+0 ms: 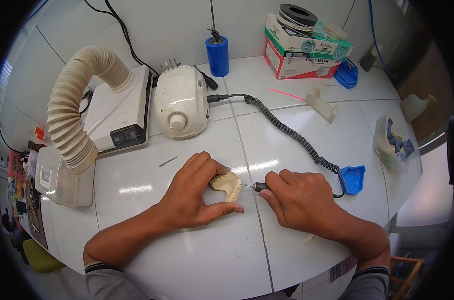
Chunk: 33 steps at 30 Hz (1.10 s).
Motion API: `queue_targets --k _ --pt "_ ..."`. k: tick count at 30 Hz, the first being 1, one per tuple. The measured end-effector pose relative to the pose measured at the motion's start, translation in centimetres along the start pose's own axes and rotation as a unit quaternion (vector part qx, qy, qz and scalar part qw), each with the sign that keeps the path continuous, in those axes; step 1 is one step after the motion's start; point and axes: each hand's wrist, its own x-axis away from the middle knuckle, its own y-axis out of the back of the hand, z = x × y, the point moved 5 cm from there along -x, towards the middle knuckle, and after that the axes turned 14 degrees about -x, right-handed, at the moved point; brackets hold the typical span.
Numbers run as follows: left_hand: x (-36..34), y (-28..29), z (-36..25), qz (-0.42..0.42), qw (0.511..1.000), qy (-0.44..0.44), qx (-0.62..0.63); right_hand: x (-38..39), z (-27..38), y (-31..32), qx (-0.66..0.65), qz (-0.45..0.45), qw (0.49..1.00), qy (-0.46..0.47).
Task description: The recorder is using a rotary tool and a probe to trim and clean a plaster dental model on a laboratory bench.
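My left hand (189, 192) has its grip clamped on a cream plaster dental cast (227, 185), thumb hooked under the near edge and fingers curled over the top, pinning it low on the white counter (187, 260) just in front of me. My right hand (302, 200) has its grip closed round a slim rotary handpiece (260, 187), whose fine bur tip meets the teeth side of the cast or sits a hair off it; I cannot tell which. A coiled black cord (292, 135) runs from the handpiece up across the counter to the rounded white motor control unit (181, 102), beside which sits a ribbed suction hose (74, 110) on a flat white box. A loose bur (168, 161) lies on the counter just beyond my left hand, and a small blue tray (353, 179) rests right of my right hand, close to the cord. What worries me: my left thumb and fingertips sit very near the bur, so a slip of the tip off the hard plaster could run it into skin. Pressing too hard could chip a tooth off the cast, since plaster is brittle. The cord looks fairly taut near the blue tray, so a tug could drag the tip off line. The suction mouth sits well away, so dust may drift towards me
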Motion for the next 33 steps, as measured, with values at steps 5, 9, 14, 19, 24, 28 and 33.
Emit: queue_targets --k 5,9,14,19,24,28,33 --pt "0.01 0.00 -0.06 0.001 1.000 0.003 0.005 0.03 0.03 0.12 -0.001 0.000 1.000 -0.003" --pt "-0.03 -0.07 -0.10 0.003 1.000 0.014 0.021 0.08 -0.04 0.09 0.002 0.000 1.000 -0.007" --pt "0.00 -0.01 -0.08 0.002 1.000 0.008 0.011 0.08 0.04 0.17 0.002 0.007 1.000 -0.006" --pt "0.00 -0.01 -0.09 -0.002 1.000 0.007 0.003 -0.01 0.01 0.12 0.001 0.005 1.000 -0.008" --pt "-0.01 -0.01 -0.05 -0.003 1.000 0.005 0.002 0.00 0.13 0.28 0.001 0.009 1.000 -0.007" --pt "0.04 -0.06 -0.05 -0.005 1.000 0.006 0.000 -0.01 0.12 0.23 0.002 0.011 1.000 -0.014" --pt "-0.03 0.02 -0.15 -0.005 1.000 0.004 -0.006 -0.02 0.22 0.26 0.003 0.011 1.000 -0.012"
